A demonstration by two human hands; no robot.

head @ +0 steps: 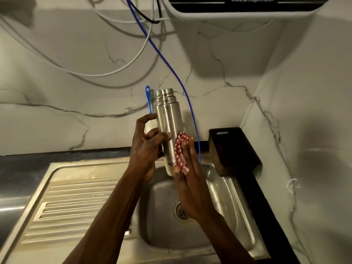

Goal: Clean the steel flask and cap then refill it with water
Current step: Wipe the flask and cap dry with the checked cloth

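Over the steel sink (pixel 106 168), the uncapped steel flask (pixel 168 128) is held nearly upright, long axis running bottom to top with a slight lean to the left, threaded mouth pointing up toward the marble wall (pixel 76 77) and base down above the basin. Left hand (pixel 147 147) grips the flask's middle, thumb curled across the front, a blue-handled brush (pixel 148 98) standing up behind its fingers. Right hand (pixel 187 180), fingers straight and close together, presses a red-checked cloth (pixel 181 151) flat against the flask's lower right side; a dark basket (pixel 232 149) sits just right.

Head camera looks down, close over sink (pixel 80 168)
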